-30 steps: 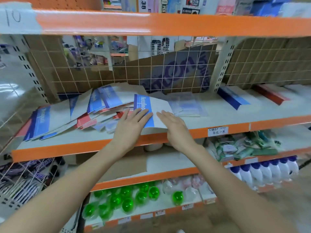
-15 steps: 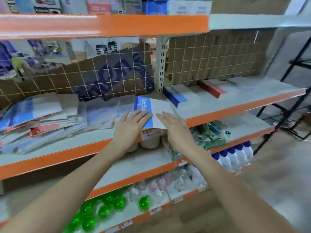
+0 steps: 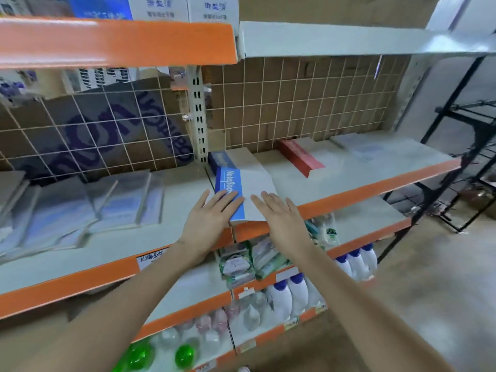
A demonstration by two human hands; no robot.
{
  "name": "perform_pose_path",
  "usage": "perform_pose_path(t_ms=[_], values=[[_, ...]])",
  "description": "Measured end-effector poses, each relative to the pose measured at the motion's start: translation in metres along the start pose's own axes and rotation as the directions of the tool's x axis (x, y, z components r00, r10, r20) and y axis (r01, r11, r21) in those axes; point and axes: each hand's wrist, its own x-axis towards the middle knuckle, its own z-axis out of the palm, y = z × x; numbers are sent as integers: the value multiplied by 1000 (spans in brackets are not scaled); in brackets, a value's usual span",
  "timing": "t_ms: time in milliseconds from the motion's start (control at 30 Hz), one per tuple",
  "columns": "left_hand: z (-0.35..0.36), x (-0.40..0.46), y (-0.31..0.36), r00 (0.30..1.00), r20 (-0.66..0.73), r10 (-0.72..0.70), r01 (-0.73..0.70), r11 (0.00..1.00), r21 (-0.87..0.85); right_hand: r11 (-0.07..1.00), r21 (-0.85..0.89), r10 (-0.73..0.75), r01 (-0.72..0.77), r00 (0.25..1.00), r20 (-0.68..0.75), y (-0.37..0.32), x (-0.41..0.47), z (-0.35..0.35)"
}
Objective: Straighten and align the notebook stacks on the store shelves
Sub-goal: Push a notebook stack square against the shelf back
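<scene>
Orange-edged grey metal store shelf [image 3: 349, 183] fills the frame, w/ a wire grid and brown cardboard backing behind it. It's the display level for notebooks, so everything here lies flat, covers up.

Far left: a slumped, fanned pile of blue-and-white notebooks [image 3: 67, 210], blurred, edges not lined up; prob. that's the mess the task is about. Can't tell how many.

Right bay: a red-spined white notebook stack [image 3: 300, 157] sits toward the back, near the grid, roughly square to the shelf, and a pale stack in clear wrap [image 3: 359, 149] lies further right, well apart from the hands.

Centre: a white notebook stack with a blue spine band printed "NoteBook" [image 3: 241, 189] lies just right of the upright post, front edge at or slightly over the shelf lip. Behind it, touching or nearly, is a darker blue-spined stack [image 3: 220, 159]; the two look meant to run in one row front to back, which would explain why this one's being nudged into line w/ it.

Left hand [image 3: 209, 216]: flat, fingers straight and slightly spread, fingertips resting on the blue band at the stack's near-left corner. Not gripping anything.

Right hand [image 3: 279, 213]: also flat and spread, palm down over the white cover's near-right corner, pressing or just above it; can't tell contact for sure. Both hands flank the stack, apart from each other, placed to square it by pushing rather than lifting.
</scene>
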Motion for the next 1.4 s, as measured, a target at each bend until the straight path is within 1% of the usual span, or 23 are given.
perform_pose_path(t_ms=[133,167,200,267,333,400,467,600,667,733,833,933,1033,1133,1400], values=[[27,42,-11,1000,-21,-18,18,1000,14,1000,-10,-12,12,1000,23,30,50,17],[30,53,-13,999,29,-47,47,999,-8,1000,-13,-19,20,999,38,37,62,20],[36,63,-15,997,12,-80,80,997,-12,999,-17,-31,32,998,58,43,73,23],[52,77,-19,992,37,-124,125,992,-16,998,-9,-53,54,994,93,55,92,31],[63,87,-26,989,75,-125,129,990,-52,997,9,-77,76,989,127,64,106,39],[76,91,-31,965,218,-148,158,987,-28,994,21,-109,106,981,163,71,117,45],[90,89,-36,933,309,-185,200,980,-19,991,50,-128,120,972,196,78,125,50],[101,86,-37,925,294,-240,283,952,-115,980,117,-183,160,957,224,94,140,57],[100,83,-36,912,287,-292,328,941,-85,969,162,-227,189,936,267,101,146,58],[97,82,-33,886,287,-365,401,912,-79,947,250,-268,199,921,282,108,147,58],[94,78,-29,854,293,-429,468,881,-73,897,411,-272,163,937,221,121,141,62],[93,73,-26,836,262,-482,513,856,-62,859,500,-202,112,971,129,132,139,69],[96,73,-20,822,228,-522,556,823,-118,864,495,-142,95,988,59,134,142,73],[99,77,-16,795,200,-572,605,769,-205,860,503,-109,88,994,13,132,146,76],[110,87,-26,764,107,-636,631,703,-329,844,533,-39,61,998,-52,126,160,81]])
